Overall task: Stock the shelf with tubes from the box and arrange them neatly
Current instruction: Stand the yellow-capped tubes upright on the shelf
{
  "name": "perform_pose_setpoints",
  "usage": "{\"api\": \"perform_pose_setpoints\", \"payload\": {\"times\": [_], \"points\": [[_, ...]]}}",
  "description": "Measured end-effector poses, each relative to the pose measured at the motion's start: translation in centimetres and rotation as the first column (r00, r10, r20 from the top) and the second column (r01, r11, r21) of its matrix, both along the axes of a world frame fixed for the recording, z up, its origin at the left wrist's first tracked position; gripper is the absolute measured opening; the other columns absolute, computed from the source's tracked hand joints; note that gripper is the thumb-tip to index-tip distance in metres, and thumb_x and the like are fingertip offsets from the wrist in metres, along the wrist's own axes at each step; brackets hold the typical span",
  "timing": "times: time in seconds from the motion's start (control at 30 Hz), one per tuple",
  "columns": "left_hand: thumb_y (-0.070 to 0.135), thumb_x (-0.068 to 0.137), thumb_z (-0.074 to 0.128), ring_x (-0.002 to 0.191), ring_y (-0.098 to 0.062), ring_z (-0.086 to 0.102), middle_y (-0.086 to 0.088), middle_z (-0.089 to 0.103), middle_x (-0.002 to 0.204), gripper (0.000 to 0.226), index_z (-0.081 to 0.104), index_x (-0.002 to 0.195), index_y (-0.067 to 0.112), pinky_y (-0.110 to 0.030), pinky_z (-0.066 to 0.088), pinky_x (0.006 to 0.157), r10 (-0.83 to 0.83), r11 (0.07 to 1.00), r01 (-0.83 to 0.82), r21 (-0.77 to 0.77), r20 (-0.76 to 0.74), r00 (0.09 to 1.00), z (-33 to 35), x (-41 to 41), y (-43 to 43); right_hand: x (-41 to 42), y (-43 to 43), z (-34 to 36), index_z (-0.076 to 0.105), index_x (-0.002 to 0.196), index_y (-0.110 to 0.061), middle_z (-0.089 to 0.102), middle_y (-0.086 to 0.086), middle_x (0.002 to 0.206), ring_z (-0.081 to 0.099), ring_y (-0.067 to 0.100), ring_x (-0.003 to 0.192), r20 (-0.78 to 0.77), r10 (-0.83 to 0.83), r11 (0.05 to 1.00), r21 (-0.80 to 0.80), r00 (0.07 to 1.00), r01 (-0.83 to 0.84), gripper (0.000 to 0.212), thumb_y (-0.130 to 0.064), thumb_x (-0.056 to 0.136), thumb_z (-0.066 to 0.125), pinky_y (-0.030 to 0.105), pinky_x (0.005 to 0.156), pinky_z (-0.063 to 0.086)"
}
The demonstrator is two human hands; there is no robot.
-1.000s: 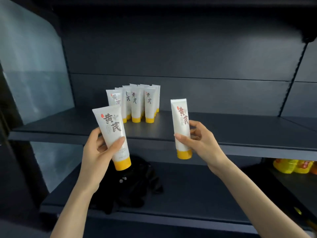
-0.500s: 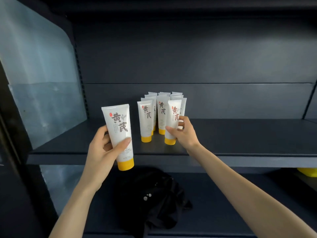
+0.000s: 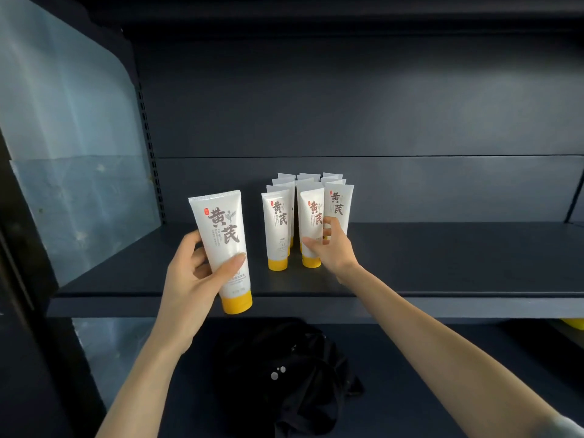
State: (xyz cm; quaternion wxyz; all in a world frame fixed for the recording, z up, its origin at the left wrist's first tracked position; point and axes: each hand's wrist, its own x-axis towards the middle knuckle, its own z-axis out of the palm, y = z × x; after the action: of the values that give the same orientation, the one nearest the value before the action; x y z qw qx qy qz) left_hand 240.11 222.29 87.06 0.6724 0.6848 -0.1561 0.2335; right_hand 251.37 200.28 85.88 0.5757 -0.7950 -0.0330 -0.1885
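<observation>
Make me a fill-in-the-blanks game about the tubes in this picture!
1. The left hand holds a tube with its cap pointing ____.
2. The right hand grips the middle front tube, which stands on the ____.
3. The standing tubes form ____ columns.
4. The crumpled fabric lying lower down is ____.

Missing words: down; shelf; three; black.

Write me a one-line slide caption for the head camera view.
Shelf stocking: right hand grips a front-row tube standing on the shelf; left hand holds a second tube.
</observation>
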Motion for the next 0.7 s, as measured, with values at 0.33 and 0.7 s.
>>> {"api": "perform_pose_setpoints", "payload": {"times": [0.33, 0.7], "points": [[0.017, 0.074, 0.073, 0.1, -0.007, 0.066, 0.01, 0.07, 0.11, 0.044, 0.055, 0.114, 0.026, -0.033, 0.054, 0.08, 0.025, 0.999, -0.026, -0.019, -0.019, 1.0, 0.7, 1.4, -1.4, -0.8, -1.2, 0.5, 0.041, 0.13, -0.013, 0.047, 0.004, 0.13, 0.048, 0.015, 0.113, -0.008, -0.022, 0.999, -0.028, 1.0, 0.022, 0.055, -0.027, 0.085, 0.07, 0.029, 0.091, 0.046], [0.009, 0.077, 0.075, 0.092, 0.003, 0.066, 0.019, 0.071, 0.099, 0.037, 0.058, 0.104, 0.027, -0.007, 0.049, 0.063, -0.085, 0.996, 0.084, 0.041, 0.035, 0.996, 2.8, 3.0, -6.3, -6.5, -3.4, 3.3, 0.053, 0.121, -0.028, 0.056, -0.013, 0.121, 0.053, 0.0, 0.116, 0.022, 0.459, 0.887, -0.066, 0.888, -0.457, 0.036, -0.017, 0.089, 0.065, 0.016, 0.09, 0.048]]}}
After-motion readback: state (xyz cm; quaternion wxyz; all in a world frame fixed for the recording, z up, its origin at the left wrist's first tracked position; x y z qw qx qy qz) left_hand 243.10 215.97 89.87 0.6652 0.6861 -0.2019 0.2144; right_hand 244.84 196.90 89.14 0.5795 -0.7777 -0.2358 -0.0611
